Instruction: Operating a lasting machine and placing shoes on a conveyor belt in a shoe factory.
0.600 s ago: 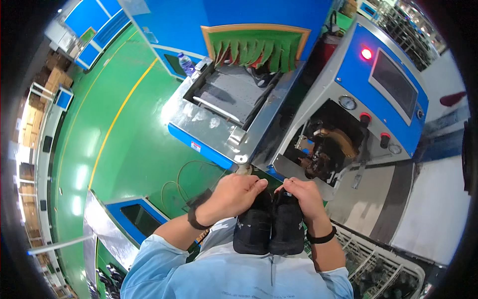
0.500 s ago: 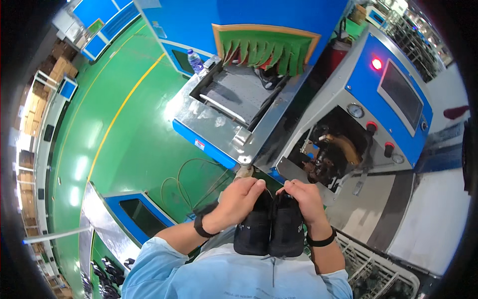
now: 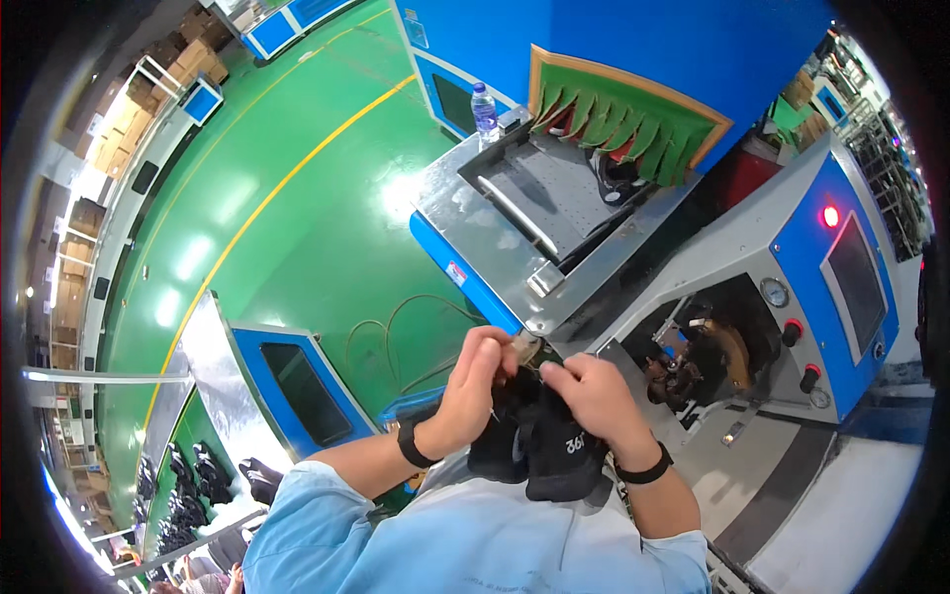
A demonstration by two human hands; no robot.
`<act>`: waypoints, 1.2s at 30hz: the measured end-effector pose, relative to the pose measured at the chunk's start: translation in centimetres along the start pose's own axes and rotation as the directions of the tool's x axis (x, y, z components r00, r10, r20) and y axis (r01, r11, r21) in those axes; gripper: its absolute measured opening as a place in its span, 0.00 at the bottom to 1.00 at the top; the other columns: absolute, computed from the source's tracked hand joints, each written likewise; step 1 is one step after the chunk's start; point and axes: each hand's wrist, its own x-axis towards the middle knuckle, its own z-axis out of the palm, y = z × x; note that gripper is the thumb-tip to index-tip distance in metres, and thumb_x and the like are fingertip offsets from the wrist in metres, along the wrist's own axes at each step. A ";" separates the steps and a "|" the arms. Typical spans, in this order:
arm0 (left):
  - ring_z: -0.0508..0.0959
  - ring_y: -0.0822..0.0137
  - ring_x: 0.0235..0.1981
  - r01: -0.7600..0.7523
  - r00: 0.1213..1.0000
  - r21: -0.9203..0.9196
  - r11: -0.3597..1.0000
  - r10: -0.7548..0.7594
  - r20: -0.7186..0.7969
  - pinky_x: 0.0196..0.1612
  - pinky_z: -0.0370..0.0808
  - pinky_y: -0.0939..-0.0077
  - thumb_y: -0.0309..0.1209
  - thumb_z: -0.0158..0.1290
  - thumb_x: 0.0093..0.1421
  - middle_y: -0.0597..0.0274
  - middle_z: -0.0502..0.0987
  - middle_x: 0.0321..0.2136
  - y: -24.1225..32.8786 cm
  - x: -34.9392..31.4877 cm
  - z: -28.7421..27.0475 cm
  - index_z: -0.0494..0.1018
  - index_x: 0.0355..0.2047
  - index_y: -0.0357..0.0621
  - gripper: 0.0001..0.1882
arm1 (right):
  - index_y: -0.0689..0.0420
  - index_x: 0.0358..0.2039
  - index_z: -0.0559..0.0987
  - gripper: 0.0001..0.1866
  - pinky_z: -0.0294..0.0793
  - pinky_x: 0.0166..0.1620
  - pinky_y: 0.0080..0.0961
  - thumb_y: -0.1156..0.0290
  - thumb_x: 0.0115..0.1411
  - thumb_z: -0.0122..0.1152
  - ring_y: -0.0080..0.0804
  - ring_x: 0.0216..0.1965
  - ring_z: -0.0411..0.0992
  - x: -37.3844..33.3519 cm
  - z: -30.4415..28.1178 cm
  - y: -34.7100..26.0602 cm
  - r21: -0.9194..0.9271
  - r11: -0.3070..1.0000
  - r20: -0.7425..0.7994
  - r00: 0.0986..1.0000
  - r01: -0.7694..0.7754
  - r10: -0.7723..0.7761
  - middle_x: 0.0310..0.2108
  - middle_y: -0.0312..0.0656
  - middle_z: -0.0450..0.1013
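Two dark shoe uppers hang side by side against the front of my light blue shirt. My left hand (image 3: 471,392) is closed at the top edge of the left black upper (image 3: 495,453); the exact grip is partly hidden by its curled fingers. Thumb and fingers of my right hand (image 3: 600,400) pinch the upper rim of the right black upper (image 3: 562,465), which has white marking on its side. Both uppers lean close together, and their far ends are hidden under my hands.
Ahead stands a blue machine with a metal conveyor bed (image 3: 564,188), a green strip curtain (image 3: 618,119) and a water bottle (image 3: 485,113). At right, a blue-grey machine (image 3: 782,247) has a lit red lamp. Black shoes (image 3: 203,480) sit at lower left, near another person's arm.
My view has turned, so the machines sit further right. My left hand has shifted its fingers higher and turned more upright; the two uppers have spread slightly and tilted.
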 end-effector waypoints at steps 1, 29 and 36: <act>0.73 0.68 0.43 -0.006 1.000 0.001 1.000 0.006 -0.008 0.45 0.67 0.74 0.41 0.40 0.73 0.61 0.72 0.36 -0.7 0.0 -0.1 0.63 0.57 0.38 0.21 | 0.67 0.28 0.79 0.25 0.70 0.32 0.40 0.53 0.65 0.60 0.46 0.25 0.73 0.1 0.1 0.0 -0.001 1.000 0.005 1.000 0.009 -0.009 0.24 0.57 0.73; 0.67 0.54 0.58 -0.413 0.898 0.398 0.819 0.440 0.026 0.60 0.63 0.59 0.22 0.48 0.55 0.48 0.67 0.52 -1.0 -0.7 1.8 0.68 0.47 0.42 0.17 | 0.63 0.39 0.83 0.16 0.72 0.40 0.23 0.61 0.62 0.66 0.21 0.33 0.73 3.8 -1.6 2.9 0.221 0.940 0.226 0.951 -0.261 0.211 0.30 0.35 0.78; 0.80 0.54 0.34 -0.140 0.682 0.653 0.745 -0.405 0.609 0.42 0.75 0.64 0.57 0.49 0.66 0.49 0.80 0.30 5.5 3.2 -2.3 0.77 0.49 0.41 0.30 | 0.64 0.29 0.82 0.23 0.73 0.33 0.35 0.52 0.59 0.63 0.40 0.26 0.77 5.2 1.0 -0.3 -0.105 0.992 0.055 0.996 -0.071 0.077 0.23 0.50 0.78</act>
